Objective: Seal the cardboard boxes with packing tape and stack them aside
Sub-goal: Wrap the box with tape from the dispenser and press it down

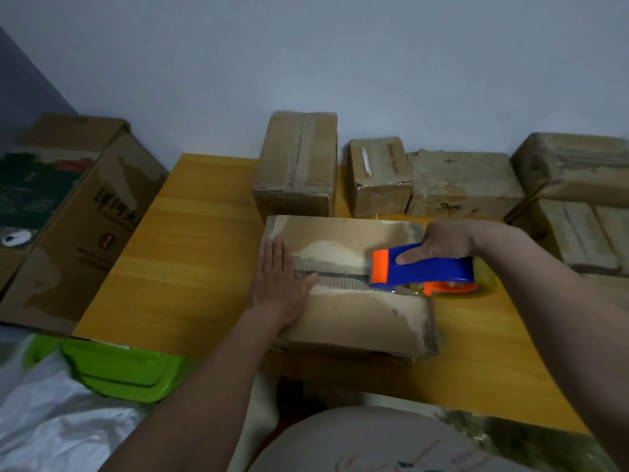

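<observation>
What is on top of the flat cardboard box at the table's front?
On the flat cardboard box the left hand presses flat at the seam's left end; the right hand holds the blue-and-orange tape dispenser at its right end. The seam beneath them is covered.

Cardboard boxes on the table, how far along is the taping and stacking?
Done: several boxes along the wall already show tape. In hand: the left hand presses flat on the box at the table's front, while the right hand grips the tape dispenser near the right end of its centre seam. Left: finishing this strip and setting the box aside.
</observation>
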Available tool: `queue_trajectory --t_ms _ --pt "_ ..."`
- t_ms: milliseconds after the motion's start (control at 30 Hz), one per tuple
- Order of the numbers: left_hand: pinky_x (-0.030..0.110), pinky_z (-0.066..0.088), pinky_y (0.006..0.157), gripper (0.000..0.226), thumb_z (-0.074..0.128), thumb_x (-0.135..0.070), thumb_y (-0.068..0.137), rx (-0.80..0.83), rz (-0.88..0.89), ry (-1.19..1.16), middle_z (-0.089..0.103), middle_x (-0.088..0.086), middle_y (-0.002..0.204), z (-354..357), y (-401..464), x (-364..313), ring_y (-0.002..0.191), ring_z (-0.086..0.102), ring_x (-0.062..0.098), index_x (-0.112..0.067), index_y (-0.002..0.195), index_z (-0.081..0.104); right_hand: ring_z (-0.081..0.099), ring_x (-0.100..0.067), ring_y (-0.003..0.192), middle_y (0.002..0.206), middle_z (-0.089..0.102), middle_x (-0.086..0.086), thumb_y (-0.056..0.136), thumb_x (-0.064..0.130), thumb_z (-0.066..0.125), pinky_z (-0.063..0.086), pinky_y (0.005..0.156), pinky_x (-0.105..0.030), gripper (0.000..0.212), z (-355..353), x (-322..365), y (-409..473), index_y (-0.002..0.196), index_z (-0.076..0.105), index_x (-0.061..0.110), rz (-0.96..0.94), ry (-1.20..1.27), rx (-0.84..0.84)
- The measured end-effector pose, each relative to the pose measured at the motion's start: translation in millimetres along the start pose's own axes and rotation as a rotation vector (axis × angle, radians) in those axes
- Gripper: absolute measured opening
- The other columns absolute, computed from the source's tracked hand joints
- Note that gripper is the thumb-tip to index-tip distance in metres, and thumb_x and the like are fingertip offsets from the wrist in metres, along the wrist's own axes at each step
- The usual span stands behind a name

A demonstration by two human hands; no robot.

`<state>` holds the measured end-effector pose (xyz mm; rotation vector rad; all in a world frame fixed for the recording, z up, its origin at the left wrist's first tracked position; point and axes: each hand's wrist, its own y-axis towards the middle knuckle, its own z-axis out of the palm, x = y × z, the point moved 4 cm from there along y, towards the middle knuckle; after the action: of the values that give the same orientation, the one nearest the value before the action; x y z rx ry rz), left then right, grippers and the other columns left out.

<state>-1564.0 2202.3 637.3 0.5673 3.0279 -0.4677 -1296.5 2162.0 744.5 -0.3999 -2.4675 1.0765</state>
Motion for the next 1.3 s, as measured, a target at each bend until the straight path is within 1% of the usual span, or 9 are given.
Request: queue_trajectory --t_ms 133,233,333,567,667,767,867,1167,1300 --pt "0.039 -0.012 0.12 0.081 0.016 -0.058 0.099 0.013 -0.018 -0.037 -0.027 0.012 0.158 -2.4 -4.6 -10.5 0.145 -0.026 0.024 -0.006 0.15 -0.019 0.064 -0.021 0.059 0.077 0.068 -0.013 0.077 0.058 0.066 0.054 0.07 -0.035 0.054 -0.7 -1.4 3.5 0.084 0.06 0.005 -0.002 0.072 0.022" --pt "0.039 -0.008 0.121 0.075 0.021 -0.052 0.1 0.012 0.147 -0.08 -0.022 0.007 0.16 3.6 -13.9 -42.8 0.146 -0.023 0.019 -0.012 0.152 -0.016 0.061 -0.021 0.065 0.078 0.065 -0.011 0.078 0.059 0.064 0.051 0.071 -0.034 0.051 -0.9 -0.5 5.7 0.082 0.059 0.008 -0.016 0.039 0.011" --pt "0.045 -0.008 0.121 0.073 0.018 -0.057 0.099 0.02 0.275 0.019 -0.023 0.004 0.16 12.4 -18.2 -67.6 0.145 -0.026 0.021 -0.019 0.152 -0.015 0.06 -0.022 0.068 0.081 0.065 -0.012 0.077 0.06 0.063 0.051 0.076 -0.035 0.053 -0.9 -1.2 7.6 0.084 0.06 0.008 -0.025 0.04 0.016" --pt "0.059 -0.013 0.115 0.075 0.013 -0.068 0.093 0.055 0.212 0.103 -0.03 -0.001 0.157 19.1 -13.1 -69.1 0.143 -0.031 0.025 -0.032 0.152 -0.017 0.065 -0.029 0.093 0.099 0.068 -0.015 0.075 0.065 0.062 0.051 0.084 -0.036 0.065 1.0 -4.7 9.6 0.101 0.062 0.006 -0.029 0.023 0.019" --pt "0.059 -0.011 0.115 0.076 0.014 -0.069 0.093 0.067 0.195 0.1 -0.031 -0.002 0.157 20.0 -11.9 -68.6 0.142 -0.031 0.025 -0.032 0.151 -0.018 0.065 -0.025 0.085 0.092 0.068 -0.011 0.075 0.065 0.061 0.051 0.075 -0.032 0.059 0.9 -7.8 6.2 0.096 0.061 0.01 -0.039 0.009 0.026" --pt "0.057 -0.012 0.116 0.077 0.015 -0.068 0.094 0.07 0.183 0.08 -0.031 -0.002 0.157 19.6 -12.9 -68.0 0.143 -0.031 0.023 -0.031 0.151 -0.019 0.063 -0.017 0.068 0.073 0.068 -0.004 0.078 0.061 0.061 0.047 0.061 -0.026 0.048 -9.9 -30.8 -8.2 0.081 0.061 0.013 -0.027 0.01 0.008" --pt "0.056 -0.013 0.116 0.077 0.013 -0.068 0.093 0.071 0.181 0.08 -0.034 -0.001 0.156 19.0 -13.8 -68.8 0.142 -0.032 0.023 -0.03 0.151 -0.021 0.063 -0.016 0.054 0.056 0.068 -0.001 0.077 0.059 0.062 0.046 0.056 -0.024 0.05 -19.9 -64.5 -22.4 0.071 0.064 0.01 0.006 0.066 0.004" --pt "0.055 -0.014 0.116 0.077 0.013 -0.068 0.094 0.087 0.171 0.076 -0.033 -0.001 0.156 11.6 -18.1 -73.0 0.142 -0.032 0.023 -0.03 0.151 -0.021 0.06 -0.017 0.059 0.063 0.066 -0.004 0.077 0.061 0.062 0.045 0.058 -0.025 0.05 -4.3 -87.0 -7.1 0.072 0.062 0.011 0.016 0.099 -0.024" --pt "0.049 -0.014 0.118 0.084 0.018 -0.067 0.095 0.096 0.093 0.05 -0.032 0.007 0.156 10.1 -19.7 -90.4 0.143 -0.03 0.027 -0.019 0.151 -0.021 0.062 -0.015 0.055 0.059 0.067 -0.002 0.079 0.059 0.061 0.046 0.055 -0.024 0.049 -3.0 -88.5 -6.3 0.074 0.063 0.01 -0.001 0.148 -0.002"
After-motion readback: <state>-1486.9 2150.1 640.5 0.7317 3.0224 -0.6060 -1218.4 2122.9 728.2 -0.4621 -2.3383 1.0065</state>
